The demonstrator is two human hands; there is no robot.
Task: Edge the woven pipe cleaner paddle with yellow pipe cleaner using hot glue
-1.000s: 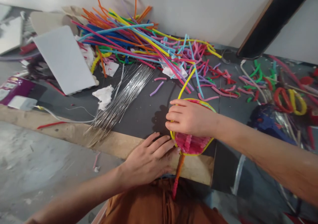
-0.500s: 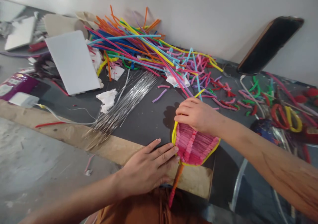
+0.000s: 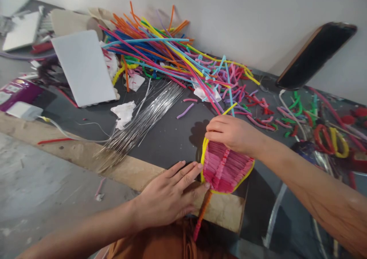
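Observation:
A pink pipe-cleaner petal with a lighter ridge down its middle lies at the table's front edge. A yellow pipe cleaner runs around its rim. From its lower end an orange and pink wrapped stem points toward me. My right hand is closed at the petal's top, pinching the yellow pipe cleaner, whose free end sticks up past the fingers. The fingertips themselves are hidden. My left hand has its fingers stretched out, the tips touching the petal's lower left edge.
Behind lies a heap of coloured pipe cleaners, with cut pieces scattered to the right. A bundle of thin metal wires lies left of the petal. A white box stands farther left. A phone leans at the wall, cable attached.
My left hand's fingers have shifted slightly, one fingertip now lying farther onto the petal's lower edge. The right hand keeps its pinch at the top. The view has moved a little.

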